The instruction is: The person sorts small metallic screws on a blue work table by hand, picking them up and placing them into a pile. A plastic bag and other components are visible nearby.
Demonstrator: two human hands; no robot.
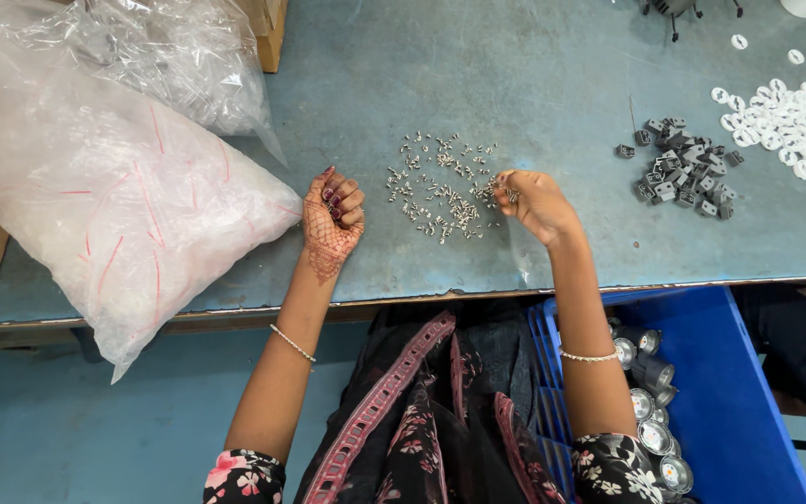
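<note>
Two bare hands rest on a blue-grey worktable (534,84), seen from above. The left hand (333,217), patterned with dark henna, lies at centre frame with its fingers curled loosely inward; whether it holds anything cannot be told. The right hand (535,201), just right of centre, has its fingertips pressed together, pinching a few small metal pieces (501,191) at the right edge of a scattered pile of small silver metal parts (440,187). That one pile lies between the two hands, several dozen pieces, too many and too small to count exactly. They point every which way, with no shared long axis.

In the upper right sits one heap of dark grey plastic blocks (683,173), roughly thirty, and beyond it one spread of white rings (790,126), dozens more. Two clear plastic bags fill the upper left: a large bag (104,187) with red streaks and a smaller bag (170,56) behind it. At the lower right, one blue crate (729,392) holds about eight round silver-faced fittings (650,411).
</note>
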